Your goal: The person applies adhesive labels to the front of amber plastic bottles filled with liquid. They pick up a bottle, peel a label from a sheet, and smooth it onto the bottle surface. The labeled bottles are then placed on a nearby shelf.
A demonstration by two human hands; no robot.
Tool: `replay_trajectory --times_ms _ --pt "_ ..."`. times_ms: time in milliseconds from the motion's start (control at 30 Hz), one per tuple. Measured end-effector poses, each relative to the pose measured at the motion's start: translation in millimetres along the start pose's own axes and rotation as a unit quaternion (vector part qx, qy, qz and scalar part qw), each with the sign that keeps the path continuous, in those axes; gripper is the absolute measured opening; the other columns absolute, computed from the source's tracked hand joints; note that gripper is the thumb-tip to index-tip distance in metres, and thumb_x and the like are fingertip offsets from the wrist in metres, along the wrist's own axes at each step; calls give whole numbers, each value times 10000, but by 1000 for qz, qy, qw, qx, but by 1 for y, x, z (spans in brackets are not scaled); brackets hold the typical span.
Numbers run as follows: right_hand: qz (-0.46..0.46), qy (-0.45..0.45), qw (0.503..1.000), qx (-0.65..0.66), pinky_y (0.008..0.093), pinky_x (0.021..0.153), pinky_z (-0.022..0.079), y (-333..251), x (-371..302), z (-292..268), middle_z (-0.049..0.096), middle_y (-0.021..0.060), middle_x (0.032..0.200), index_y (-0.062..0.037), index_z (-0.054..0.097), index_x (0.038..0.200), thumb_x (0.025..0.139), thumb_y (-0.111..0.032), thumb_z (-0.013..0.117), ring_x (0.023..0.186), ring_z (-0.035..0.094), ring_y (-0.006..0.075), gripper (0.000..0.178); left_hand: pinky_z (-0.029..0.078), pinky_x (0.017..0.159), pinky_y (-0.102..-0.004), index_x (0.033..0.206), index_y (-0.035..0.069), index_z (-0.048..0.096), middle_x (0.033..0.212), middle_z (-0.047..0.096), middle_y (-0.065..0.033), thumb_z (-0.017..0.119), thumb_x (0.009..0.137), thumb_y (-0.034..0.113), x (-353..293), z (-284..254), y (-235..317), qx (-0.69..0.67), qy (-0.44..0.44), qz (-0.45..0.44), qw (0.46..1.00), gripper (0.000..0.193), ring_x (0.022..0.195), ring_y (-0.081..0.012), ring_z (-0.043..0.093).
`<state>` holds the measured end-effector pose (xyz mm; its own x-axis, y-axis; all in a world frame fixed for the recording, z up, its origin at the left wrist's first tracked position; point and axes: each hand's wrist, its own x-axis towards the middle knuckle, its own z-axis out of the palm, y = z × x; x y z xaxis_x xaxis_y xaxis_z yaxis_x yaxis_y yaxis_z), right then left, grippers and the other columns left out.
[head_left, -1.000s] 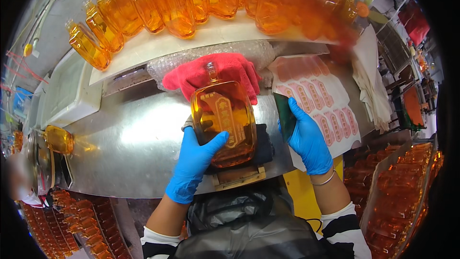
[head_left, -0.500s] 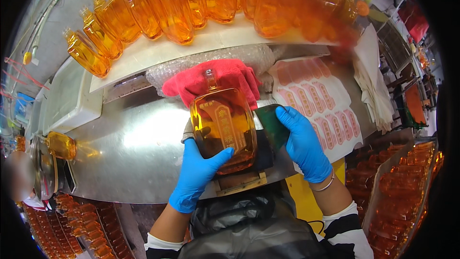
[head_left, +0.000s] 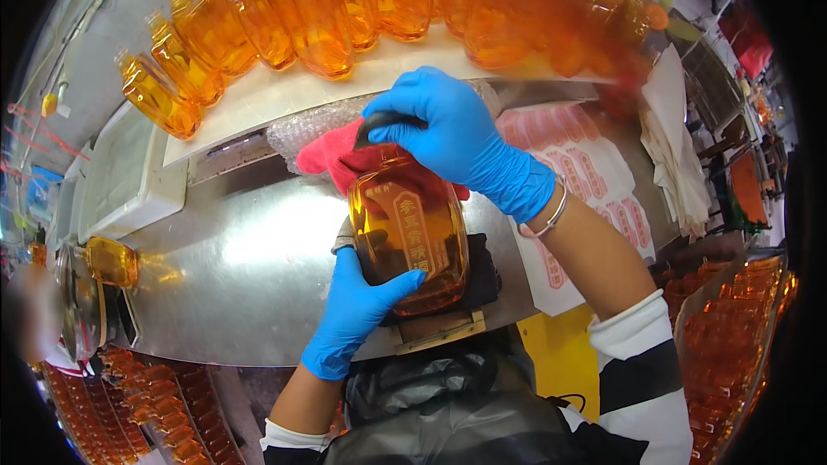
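A flat amber glass bottle [head_left: 379, 245] leans on a dark pad [head_left: 484, 271] at the table's near edge, its neck toward the far side. A tall pink-and-gold label [head_left: 417, 228] lies on its upper face. My left hand [head_left: 349, 306] grips the bottle's lower left side, thumb across the glass. In my right hand [head_left: 461, 133] is a thin dark green scraper-like sheet [head_left: 385, 125], held over the bottle's shoulder and neck, hiding the neck. A red cloth [head_left: 327, 155] is bunched beneath the neck.
Several amber bottles [head_left: 319, 21] stand on a raised white ledge [head_left: 250, 116] at the back. Bubble wrap [head_left: 289, 131] lies below it. A label sheet [head_left: 551, 288] rests at right; a white bin [head_left: 129, 181] and another amber bottle [head_left: 112, 261] are at left. Racks of bottles [head_left: 724, 353] stand at lower right.
My right hand has moved up and left with the dark green sheet, from beside the bottle to over its neck. The bottle has shifted slightly right; my left hand keeps its grip.
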<state>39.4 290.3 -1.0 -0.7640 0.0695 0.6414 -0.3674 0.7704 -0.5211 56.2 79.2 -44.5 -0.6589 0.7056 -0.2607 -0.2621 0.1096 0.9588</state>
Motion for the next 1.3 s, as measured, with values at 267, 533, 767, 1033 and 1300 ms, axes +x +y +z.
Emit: replay_trajectory --times_ms 267,533,767,1033,1300 --pt "-71 -156 985 -9 308 569 412 -80 -144 -36 599 -13 836 -162 637 1014 630 -118 664 616 510 184 387 435 825 -307 1099 54 582 979 572 -108 647 766 105 66 -32 49 310 102 380 865 343 921 -226 555" --pt "267 -54 953 128 260 567 415 -95 -117 -37 586 53 689 -83 700 867 657 -106 751 629 536 155 217 444 664 -350 832 64 635 766 533 -134 725 691 235 117 -47 81 500 -4 389 774 239 716 -271 548" --pt "323 148 896 267 266 769 446 -83 -140 -43 576 60 875 7 580 953 847 -132 578 816 561 161 175 482 686 -302 753 50 560 825 616 -80 762 668 76 -77 -91 84 284 16 354 891 221 783 -221 613" --pt "466 186 774 385 252 858 423 -75 -137 -31 598 52 1044 -37 572 1105 898 -229 518 935 559 124 288 479 815 -303 995 -17 559 961 607 -129 665 759 29 -331 -185 38 260 590 253 721 263 901 -194 586" --pt "363 -29 930 40 251 930 350 -30 -175 -89 439 71 1308 -45 376 1329 915 -169 481 1109 476 166 445 459 659 -289 741 10 516 764 574 -55 645 764 -2 -333 -331 -224 245 738 -28 628 132 698 -122 514"
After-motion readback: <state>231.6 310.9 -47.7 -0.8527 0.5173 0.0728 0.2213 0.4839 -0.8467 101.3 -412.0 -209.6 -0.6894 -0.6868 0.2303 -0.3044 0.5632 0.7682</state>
